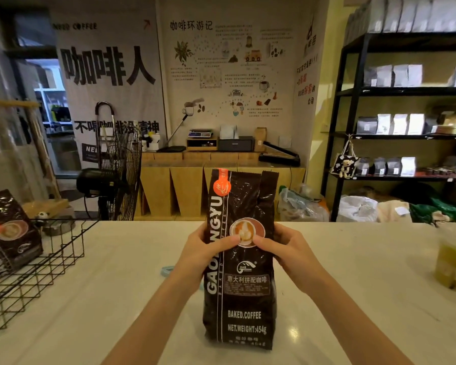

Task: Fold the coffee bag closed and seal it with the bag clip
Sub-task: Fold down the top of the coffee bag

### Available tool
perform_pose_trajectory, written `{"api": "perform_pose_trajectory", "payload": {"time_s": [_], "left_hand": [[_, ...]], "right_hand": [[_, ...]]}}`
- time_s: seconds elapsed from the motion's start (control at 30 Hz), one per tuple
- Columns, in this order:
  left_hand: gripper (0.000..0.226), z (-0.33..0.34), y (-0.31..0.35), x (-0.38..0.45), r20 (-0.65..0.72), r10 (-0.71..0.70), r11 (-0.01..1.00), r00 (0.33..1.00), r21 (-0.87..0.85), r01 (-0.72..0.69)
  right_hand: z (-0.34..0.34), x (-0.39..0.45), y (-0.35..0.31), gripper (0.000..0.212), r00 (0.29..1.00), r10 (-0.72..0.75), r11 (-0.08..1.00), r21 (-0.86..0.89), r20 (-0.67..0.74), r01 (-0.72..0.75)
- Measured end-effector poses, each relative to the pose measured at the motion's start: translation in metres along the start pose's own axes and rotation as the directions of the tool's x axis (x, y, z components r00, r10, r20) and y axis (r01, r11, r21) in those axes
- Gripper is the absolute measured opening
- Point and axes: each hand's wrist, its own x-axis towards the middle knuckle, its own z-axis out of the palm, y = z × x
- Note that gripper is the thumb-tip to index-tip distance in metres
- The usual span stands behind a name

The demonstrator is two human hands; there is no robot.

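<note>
Head: white counter point(353, 272), shelves point(406, 133) behind.

Black coffee bag point(241, 291), orange corner, white lettering.

Both forearms reach forward; the left hand point(199, 250) and right hand point(287, 248) each keep a closed grip, thumbs nearly meeting in front.

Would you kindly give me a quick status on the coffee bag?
Left hand and right hand gripping coffee bag mid-height. Bag upright on counter, top unfolded. Clip on counter behind left wrist, untouched.
</note>
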Motion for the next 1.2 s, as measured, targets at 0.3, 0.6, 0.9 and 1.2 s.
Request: {"api": "perform_pose_trajectory", "payload": {"time_s": [0.3, 0.6, 0.9, 1.2], "left_hand": [[0.043, -0.001, 0.001, 0.0, -0.023, 0.02, 0.997, 1.0, -0.073, -0.021], [0.049, 0.002, 0.009, -0.003, -0.007, 0.111, 0.993, 0.994, 0.043, -0.111], [0.023, 0.01, 0.016, 0.001, -0.088, 0.166, 0.986, 0.982, -0.014, -0.168], [0.019, 0.006, 0.013, 0.007, -0.07, 0.154, 0.988, 0.986, 0.005, -0.154]], "right_hand": [[-0.008, 0.0, -0.003, 0.023, 0.999, 0.025, 0.999, -0.02, 0.029, -0.025], [-0.006, 0.003, -0.015, 0.036, 1.0, 0.019, 1.0, 0.023, 0.017, -0.019], [0.007, 0.006, -0.023, 0.031, 0.989, -0.064, 0.997, -0.051, -0.134, 0.058], [-0.002, 0.008, -0.023, 0.005, 0.994, 0.037, 0.999, -0.002, -0.104, -0.037]]}}
